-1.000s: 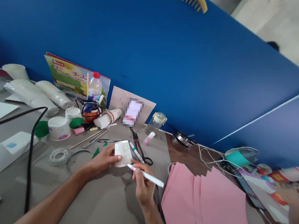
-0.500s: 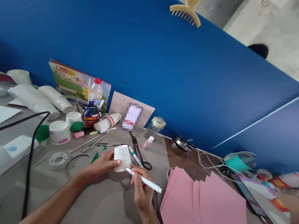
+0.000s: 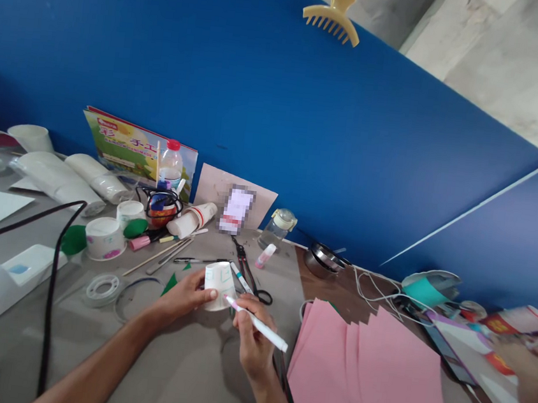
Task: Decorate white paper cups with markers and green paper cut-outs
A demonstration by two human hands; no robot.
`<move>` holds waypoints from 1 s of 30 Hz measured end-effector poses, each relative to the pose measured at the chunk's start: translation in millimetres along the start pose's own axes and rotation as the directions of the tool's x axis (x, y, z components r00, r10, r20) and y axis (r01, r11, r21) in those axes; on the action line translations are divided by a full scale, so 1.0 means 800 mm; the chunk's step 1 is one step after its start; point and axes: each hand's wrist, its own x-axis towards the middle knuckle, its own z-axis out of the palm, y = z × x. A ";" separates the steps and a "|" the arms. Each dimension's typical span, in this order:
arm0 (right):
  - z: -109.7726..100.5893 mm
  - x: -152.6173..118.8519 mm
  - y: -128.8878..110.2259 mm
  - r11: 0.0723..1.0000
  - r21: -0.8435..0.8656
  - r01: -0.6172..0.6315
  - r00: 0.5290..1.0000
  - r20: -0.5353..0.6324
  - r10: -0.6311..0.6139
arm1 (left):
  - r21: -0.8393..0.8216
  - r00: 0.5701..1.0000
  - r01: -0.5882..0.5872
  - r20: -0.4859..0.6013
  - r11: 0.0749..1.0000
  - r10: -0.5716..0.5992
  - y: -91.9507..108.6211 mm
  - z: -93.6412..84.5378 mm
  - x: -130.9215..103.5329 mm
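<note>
My left hand (image 3: 192,295) grips a white paper cup (image 3: 220,281) at its left side, the thumb on the front. Teal lines and a small pink mark show on the cup's wall. In my right hand (image 3: 254,338) is a white marker (image 3: 262,329) with a pink tip, which rests against or very near the lower part of the cup. Just behind the cup lie a teal-banded marker (image 3: 240,278) and a pair of dark scissors (image 3: 249,273). Small green paper scraps (image 3: 170,284) are beside my left hand.
Pink paper sheets (image 3: 366,372) lie to my right. A tape roll (image 3: 102,289), decorated cups (image 3: 105,239) and a black cable (image 3: 50,307) are on the left. Behind stand a glass jar (image 3: 275,229), a glue stick (image 3: 265,256) and a blue partition (image 3: 260,98). Another person's hand (image 3: 512,355) works at far right.
The marker tip has shifted slightly left, from the cup's lower right edge onto its front. My left hand keeps its hold. The whole view has moved a little.
</note>
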 end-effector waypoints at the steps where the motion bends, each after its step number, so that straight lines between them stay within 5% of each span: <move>1: 0.000 0.001 -0.001 1.000 0.000 0.002 1.000 0.005 -0.002 | -0.003 1.000 -0.001 0.004 1.000 0.001 0.001 0.000 0.000; 30: 0.001 0.003 -0.004 0.996 -0.083 0.043 0.999 -0.005 -0.043 | -0.042 1.000 0.007 -0.019 0.999 -0.008 -0.009 0.001 0.001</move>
